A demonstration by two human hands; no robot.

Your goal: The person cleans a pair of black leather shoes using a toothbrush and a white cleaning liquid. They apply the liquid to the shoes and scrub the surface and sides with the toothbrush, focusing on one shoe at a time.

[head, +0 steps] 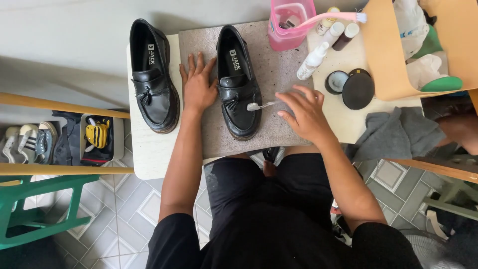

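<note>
Left hand flat and spread on the grey mat, fingers unclenched, pressed against the side of the black loafer standing in the mat's middle. Right hand gripping a small white toothbrush, bristle head touching the loafer's toe beside the tassel. Second black loafer off the mat, on the pale bench, just left of the left hand. At the far edge, a pink tub with a pink-handled brush across it. Right of the mat: small bottles, an open round polish tin with its black lid beside it, a grey cloth and a cardboard box.
</note>
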